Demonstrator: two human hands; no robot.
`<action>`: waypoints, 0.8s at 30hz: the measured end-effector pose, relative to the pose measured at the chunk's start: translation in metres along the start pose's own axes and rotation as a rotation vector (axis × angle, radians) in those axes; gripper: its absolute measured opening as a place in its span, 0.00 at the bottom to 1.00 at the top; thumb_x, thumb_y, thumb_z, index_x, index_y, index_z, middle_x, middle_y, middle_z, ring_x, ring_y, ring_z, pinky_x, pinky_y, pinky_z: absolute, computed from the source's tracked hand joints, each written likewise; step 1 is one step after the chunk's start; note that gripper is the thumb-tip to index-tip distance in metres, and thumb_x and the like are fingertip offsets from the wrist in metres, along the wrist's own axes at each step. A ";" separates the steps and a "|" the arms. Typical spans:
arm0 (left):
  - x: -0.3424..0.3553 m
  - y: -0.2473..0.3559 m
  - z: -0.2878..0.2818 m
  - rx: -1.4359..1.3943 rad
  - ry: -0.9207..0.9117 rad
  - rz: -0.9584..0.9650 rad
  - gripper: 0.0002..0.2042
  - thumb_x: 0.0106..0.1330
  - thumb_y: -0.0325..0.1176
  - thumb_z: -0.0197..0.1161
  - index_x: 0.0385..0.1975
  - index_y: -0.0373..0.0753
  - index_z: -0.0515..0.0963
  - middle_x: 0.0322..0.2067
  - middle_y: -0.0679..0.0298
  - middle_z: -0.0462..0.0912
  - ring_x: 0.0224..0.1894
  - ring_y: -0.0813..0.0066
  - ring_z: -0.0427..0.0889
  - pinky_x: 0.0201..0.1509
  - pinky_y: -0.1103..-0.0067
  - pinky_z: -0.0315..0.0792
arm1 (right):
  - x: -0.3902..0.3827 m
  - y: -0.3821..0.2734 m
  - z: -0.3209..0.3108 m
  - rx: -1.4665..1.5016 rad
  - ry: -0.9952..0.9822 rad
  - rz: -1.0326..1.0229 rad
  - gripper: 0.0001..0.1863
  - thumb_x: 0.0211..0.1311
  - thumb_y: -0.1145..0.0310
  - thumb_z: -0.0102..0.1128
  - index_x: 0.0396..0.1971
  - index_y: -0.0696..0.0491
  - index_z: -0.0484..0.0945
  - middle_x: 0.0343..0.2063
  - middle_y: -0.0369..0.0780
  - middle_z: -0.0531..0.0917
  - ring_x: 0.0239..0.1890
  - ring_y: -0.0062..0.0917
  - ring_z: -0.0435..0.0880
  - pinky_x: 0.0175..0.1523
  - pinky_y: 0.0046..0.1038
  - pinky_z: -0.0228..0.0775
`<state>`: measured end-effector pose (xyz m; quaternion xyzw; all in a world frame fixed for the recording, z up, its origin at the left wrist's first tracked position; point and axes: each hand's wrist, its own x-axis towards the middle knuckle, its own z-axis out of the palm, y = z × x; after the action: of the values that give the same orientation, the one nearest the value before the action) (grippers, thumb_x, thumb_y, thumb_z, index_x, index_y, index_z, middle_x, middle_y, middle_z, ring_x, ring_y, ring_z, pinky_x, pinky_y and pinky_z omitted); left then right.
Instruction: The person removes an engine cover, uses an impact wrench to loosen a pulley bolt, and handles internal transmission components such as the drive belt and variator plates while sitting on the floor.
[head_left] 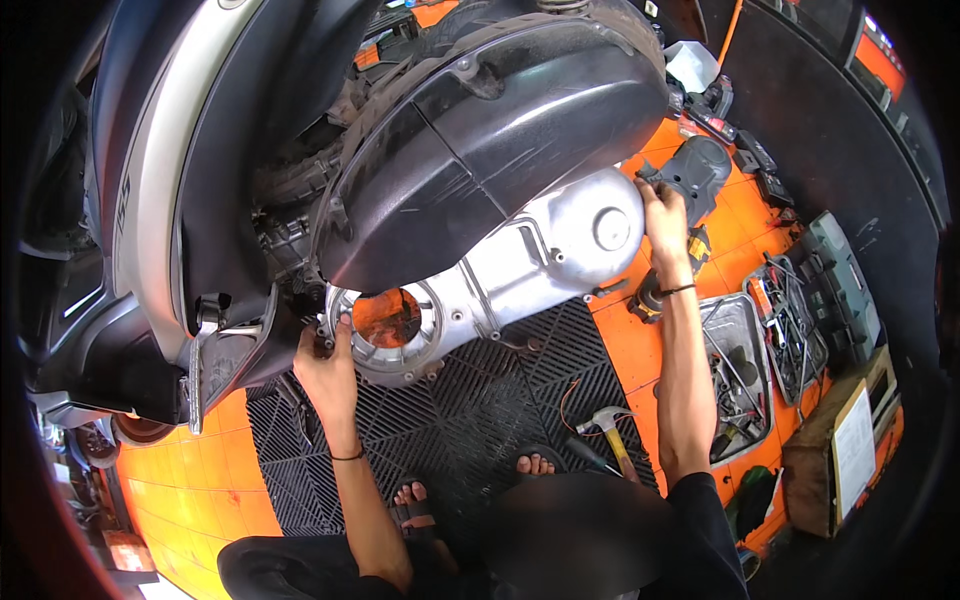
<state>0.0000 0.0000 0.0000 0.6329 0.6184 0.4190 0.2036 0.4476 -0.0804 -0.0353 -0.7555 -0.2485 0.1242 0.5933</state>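
A silver metal engine cover (500, 270), long and rounded, with a round opening at its left end, is between my two hands. My left hand (327, 375) is closed on the rim beside the opening, thumb on the near face. At the far right end, my right hand (665, 225) grips the cover's edge; its fingertips are partly hidden. Behind and above it, a black scuffed cover (470, 160) on the scooter overlaps the silver cover's upper edge in view. Orange floor shows through the opening.
The scooter body (150, 180) fills the left side. On the right are a cordless drill (648, 298), a grey plastic cover (698, 175), a metal tray (740, 365) of tools and a green case (840, 290). A hammer (615, 440) lies by the black mat (470, 430).
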 end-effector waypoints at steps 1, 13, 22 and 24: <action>-0.003 0.002 -0.002 -0.003 0.023 0.004 0.23 0.62 0.42 0.71 0.42 0.23 0.80 0.25 0.55 0.80 0.28 0.74 0.73 0.39 0.79 0.70 | -0.002 -0.010 -0.005 -0.013 0.000 -0.051 0.23 0.63 0.57 0.58 0.44 0.64 0.82 0.40 0.51 0.86 0.43 0.33 0.85 0.50 0.33 0.73; -0.048 0.004 -0.006 -0.212 0.025 -0.173 0.22 0.62 0.41 0.71 0.34 0.21 0.80 0.23 0.64 0.77 0.27 0.80 0.70 0.32 0.81 0.65 | -0.001 -0.040 -0.036 -0.149 -0.078 -0.106 0.21 0.62 0.59 0.57 0.36 0.66 0.83 0.31 0.49 0.86 0.32 0.29 0.83 0.42 0.31 0.73; -0.067 -0.037 0.004 -0.147 -0.155 -0.188 0.21 0.63 0.41 0.70 0.34 0.21 0.81 0.22 0.66 0.75 0.26 0.83 0.67 0.28 0.82 0.61 | -0.064 -0.018 -0.069 0.007 -0.127 -0.042 0.15 0.69 0.64 0.57 0.37 0.63 0.80 0.28 0.38 0.83 0.29 0.16 0.77 0.36 0.21 0.69; -0.061 -0.073 0.012 -0.055 -0.221 -0.108 0.21 0.65 0.40 0.68 0.36 0.20 0.80 0.22 0.65 0.76 0.26 0.83 0.68 0.29 0.81 0.63 | -0.080 -0.010 -0.069 -0.195 -0.120 -0.057 0.17 0.70 0.62 0.58 0.37 0.65 0.79 0.27 0.40 0.83 0.30 0.18 0.76 0.37 0.24 0.69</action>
<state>-0.0285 -0.0441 -0.0805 0.6351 0.6136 0.3520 0.3101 0.4109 -0.1785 -0.0155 -0.7935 -0.3159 0.1275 0.5044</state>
